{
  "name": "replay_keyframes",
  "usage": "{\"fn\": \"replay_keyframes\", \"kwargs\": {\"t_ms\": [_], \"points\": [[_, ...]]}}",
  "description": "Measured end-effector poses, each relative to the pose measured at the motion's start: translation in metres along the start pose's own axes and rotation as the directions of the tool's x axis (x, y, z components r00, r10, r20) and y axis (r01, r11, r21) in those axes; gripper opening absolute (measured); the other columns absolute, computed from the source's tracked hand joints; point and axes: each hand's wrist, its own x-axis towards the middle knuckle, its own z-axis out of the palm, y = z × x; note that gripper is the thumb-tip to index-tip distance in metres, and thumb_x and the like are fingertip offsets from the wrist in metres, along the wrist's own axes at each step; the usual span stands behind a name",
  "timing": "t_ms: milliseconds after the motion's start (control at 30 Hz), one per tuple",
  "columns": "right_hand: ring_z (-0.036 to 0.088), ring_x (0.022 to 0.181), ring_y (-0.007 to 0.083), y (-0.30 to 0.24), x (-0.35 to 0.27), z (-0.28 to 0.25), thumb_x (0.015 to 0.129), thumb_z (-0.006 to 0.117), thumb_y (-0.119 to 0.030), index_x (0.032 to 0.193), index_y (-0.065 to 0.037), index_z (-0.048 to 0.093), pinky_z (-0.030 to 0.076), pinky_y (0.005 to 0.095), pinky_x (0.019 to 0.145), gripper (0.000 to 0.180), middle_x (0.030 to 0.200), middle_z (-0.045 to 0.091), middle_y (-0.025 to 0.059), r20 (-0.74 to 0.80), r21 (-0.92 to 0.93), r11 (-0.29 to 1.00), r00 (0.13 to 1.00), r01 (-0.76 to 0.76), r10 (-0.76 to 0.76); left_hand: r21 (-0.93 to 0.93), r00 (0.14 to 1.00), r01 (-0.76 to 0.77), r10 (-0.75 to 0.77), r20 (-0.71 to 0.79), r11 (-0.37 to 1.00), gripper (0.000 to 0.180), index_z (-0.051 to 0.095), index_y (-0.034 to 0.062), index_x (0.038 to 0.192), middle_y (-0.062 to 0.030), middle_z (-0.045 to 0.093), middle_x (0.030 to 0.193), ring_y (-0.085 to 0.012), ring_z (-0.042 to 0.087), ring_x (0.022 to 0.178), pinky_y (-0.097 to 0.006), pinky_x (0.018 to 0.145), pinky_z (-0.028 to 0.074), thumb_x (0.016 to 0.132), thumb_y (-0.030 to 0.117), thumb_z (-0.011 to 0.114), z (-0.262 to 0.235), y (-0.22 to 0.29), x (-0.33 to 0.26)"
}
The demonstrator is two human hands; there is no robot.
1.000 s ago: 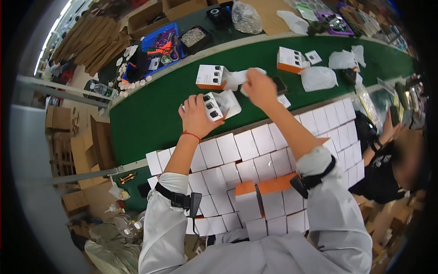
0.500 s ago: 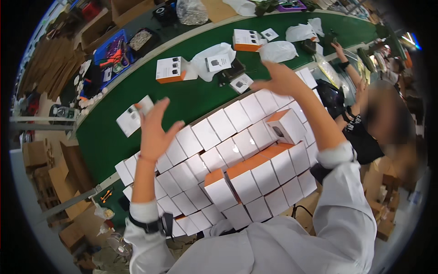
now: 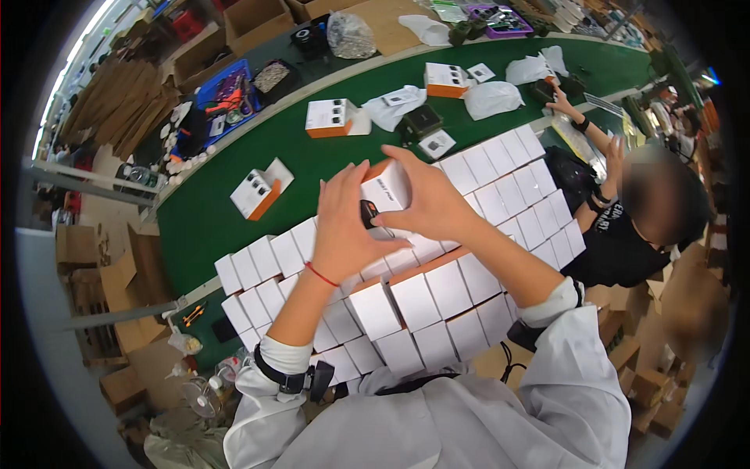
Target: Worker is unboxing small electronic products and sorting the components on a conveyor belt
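A small white box [image 3: 388,186] with an orange top and a dark printed picture on its side is held between my two hands. My left hand [image 3: 342,211] wraps its left side, and my right hand [image 3: 428,195] grips its right side and top. Below them lie packed rows of white boxes [image 3: 418,301], some with orange sides showing. The held box hides part of these rows. Beyond my hands, an opened white-and-orange box [image 3: 254,194] lies on the green belt [image 3: 203,211], its flap raised.
More opened boxes [image 3: 328,117] stand along the belt, near white plastic bags [image 3: 494,100], a dark boxy device [image 3: 422,121] and a small white card box [image 3: 436,144]. A co-worker [image 3: 625,242] in black reaches over the belt at right. A blue tray [image 3: 226,98] sits at the far left.
My hands were apart and spread; they have come together around a box that stood on the stack's right side. The view has shifted slightly. The co-worker's hand has moved toward the bags.
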Motion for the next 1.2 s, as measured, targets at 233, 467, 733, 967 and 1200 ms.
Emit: {"fn": "replay_keyframes", "kwargs": {"t_ms": [233,467,733,967,1200], "points": [[0.057,0.129,0.0356,-0.071,0.013,0.002,0.063,0.086,0.000,0.142,-0.010,0.060,0.042,0.0464,0.114,0.084,0.144,0.061,0.0112,0.560,0.137,0.829,0.648,0.542,-0.516,-0.478,0.569,0.398,0.198,0.798,0.783,0.132,0.033,0.0004,0.162,-0.0174,0.047,0.158,-0.0256,0.047,0.145,-0.038,0.119,0.038,0.057,0.039,0.104,-0.099,-0.052,-0.003],[0.059,0.117,0.0344,-0.062,0.008,0.023,0.061,0.080,-0.001,0.128,-0.010,0.067,0.046,0.0482,0.101,0.068,0.126,0.064,0.0084,0.159,-0.134,0.661,0.674,0.739,-0.721,-0.854,0.925,0.311,0.076,0.373,0.417,0.115,0.044,0.0038,0.150,-0.0072,0.056,0.137,-0.0176,0.055,0.129,-0.032,0.113,0.041,0.059,0.040,0.103,-0.089,-0.057,-0.041],[0.059,0.106,0.0321,-0.074,0.029,0.029,0.063,0.087,-0.009,0.113,-0.008,0.062,0.048,0.0430,0.092,0.056,0.116,0.062,0.0098,0.474,0.008,0.672,0.589,0.740,-0.654,-0.809,0.912,0.353,0.021,0.410,0.471,0.108,0.052,0.0047,0.144,-0.0038,0.060,0.130,-0.0144,0.057,0.122,-0.031,0.109,0.043,0.056,0.040,0.104,-0.067,-0.077,-0.070],[0.059,0.096,0.0285,-0.025,0.037,0.033,0.078,0.090,-0.030,0.109,-0.013,0.061,0.044,0.0388,0.089,0.046,0.113,0.058,0.0080,0.297,0.114,0.757,0.705,0.643,-0.644,-0.705,0.922,0.357,-0.112,0.370,0.612,0.107,0.056,0.0025,0.140,-0.0057,0.061,0.130,-0.0158,0.059,0.122,-0.031,0.107,0.047,0.051,0.029,0.107,-0.081,-0.100,-0.046],[0.063,0.091,0.0147,0.063,0.125,0.063,0.103,0.070,-0.037,0.110,-0.005,0.068,0.050,0.0313,0.083,0.034,0.098,0.069,0.0053,0.549,0.239,0.957,0.836,-0.165,0.007,0.031,0.992,0.106,-0.104,-0.068,0.994,0.109,0.057,-0.0028,0.133,-0.0241,0.062,0.128,-0.0408,0.059,0.120,-0.047,0.107,0.048,0.050,0.050,0.104,-0.030,-0.133,0.023]]}}
